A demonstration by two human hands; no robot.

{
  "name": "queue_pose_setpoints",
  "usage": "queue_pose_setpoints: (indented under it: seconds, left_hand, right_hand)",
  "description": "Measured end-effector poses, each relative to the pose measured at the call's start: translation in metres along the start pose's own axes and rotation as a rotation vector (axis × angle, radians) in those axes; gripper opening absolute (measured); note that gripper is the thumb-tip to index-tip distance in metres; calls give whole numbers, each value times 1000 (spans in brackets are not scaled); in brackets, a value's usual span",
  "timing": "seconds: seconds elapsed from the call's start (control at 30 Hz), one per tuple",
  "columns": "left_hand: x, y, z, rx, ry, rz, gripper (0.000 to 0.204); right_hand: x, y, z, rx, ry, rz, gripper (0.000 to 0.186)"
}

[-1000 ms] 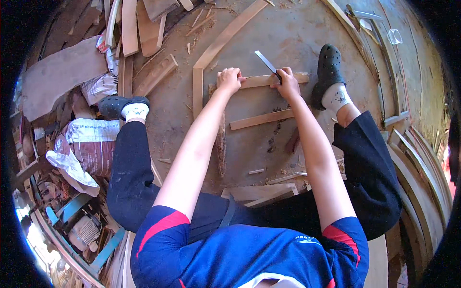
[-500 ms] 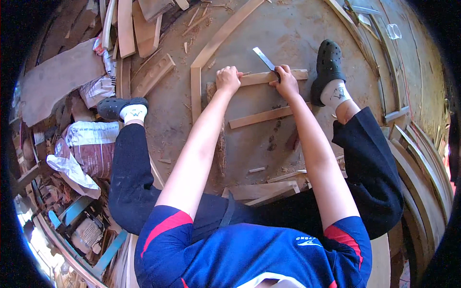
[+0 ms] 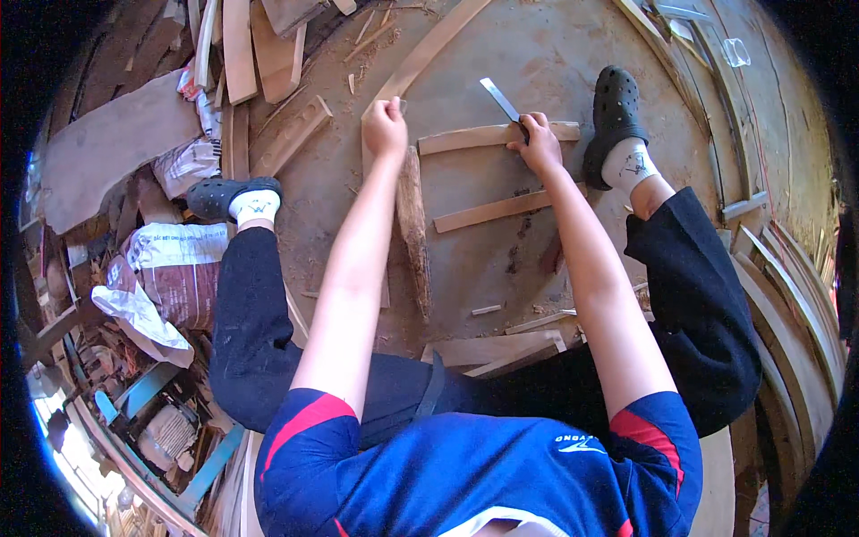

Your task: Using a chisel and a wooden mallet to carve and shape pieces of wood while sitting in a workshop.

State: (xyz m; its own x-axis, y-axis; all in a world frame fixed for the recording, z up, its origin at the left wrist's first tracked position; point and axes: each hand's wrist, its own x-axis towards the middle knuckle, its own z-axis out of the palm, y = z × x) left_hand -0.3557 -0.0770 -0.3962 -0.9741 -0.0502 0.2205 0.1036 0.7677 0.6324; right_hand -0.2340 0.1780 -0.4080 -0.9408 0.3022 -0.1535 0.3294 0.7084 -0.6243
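My right hand (image 3: 537,143) is closed on the dark handle of a flat steel blade (image 3: 497,97), which points up and left, and it rests at a short pale wooden strip (image 3: 452,139) lying crosswise between my feet. My left hand (image 3: 386,125) is closed, raised left of that strip's end, over a long pale angled wood piece (image 3: 428,49). What its fingertips pinch, if anything, is too small to make out. A rough, bark-edged slat (image 3: 413,233) runs toward me below it. A second pale strip (image 3: 483,213) lies below the first, partly behind my right forearm.
Boards and offcuts (image 3: 242,49) are piled at upper left, with sacks (image 3: 174,273) and blue metal machinery (image 3: 210,465) lower left. My clog-shod feet (image 3: 616,107) (image 3: 215,199) flank the work. Long curved wood strips (image 3: 796,340) lie at right, with a clear plastic cup (image 3: 735,52) farther up.
My left hand has let go of the crosswise strip and moved up and left. My right hand with the blade stays at the strip, shifted slightly.
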Motion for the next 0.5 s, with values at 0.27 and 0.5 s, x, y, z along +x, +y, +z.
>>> queue_pose_setpoints:
  seconds: [0.27, 0.5]
  left_hand:
    - [-10, -48, -61, 495, 194, 28, 32]
    - [-105, -19, -78, 367, -781, -471, 89]
  right_hand:
    - [-6, -7, 6, 9, 51, 58, 49]
    - [-39, -18, 41, 161, 356, 241, 39]
